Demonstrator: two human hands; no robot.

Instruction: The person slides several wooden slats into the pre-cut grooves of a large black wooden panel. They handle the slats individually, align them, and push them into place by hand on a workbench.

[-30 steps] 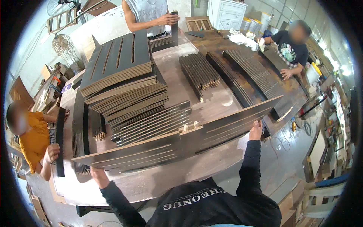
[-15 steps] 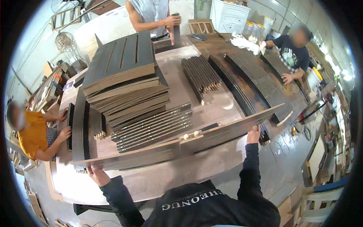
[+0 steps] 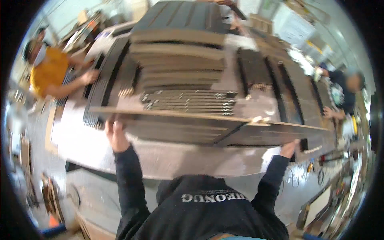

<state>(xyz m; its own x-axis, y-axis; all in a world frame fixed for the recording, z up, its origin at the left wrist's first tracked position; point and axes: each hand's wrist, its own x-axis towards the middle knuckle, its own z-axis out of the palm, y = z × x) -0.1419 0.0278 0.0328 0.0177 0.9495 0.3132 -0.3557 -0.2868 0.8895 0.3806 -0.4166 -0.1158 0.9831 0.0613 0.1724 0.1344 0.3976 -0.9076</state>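
the left hand (image 3: 116, 135) is closed on the left end of a long, dark brown, slotted wooden panel assembly (image 3: 176, 128), and the right hand (image 3: 289, 149) grips it near its right end. the assembly stands on edge across the near side of a pale, pinkish, flat-topped table (image 3: 168, 160), with small pale wooden pegs (image 3: 260, 120) at its upper edge, right of the middle; whether its lower edge touches the tabletop cannot be told. just beyond lie thin dark strips with shiny spots (image 3: 190, 102), and behind them rises a tall stack of dark slotted boards (image 3: 178, 18). at left is a person in an orange shirt (image 3: 52, 70); at far right, a person in a dark shirt (image 3: 340, 90).
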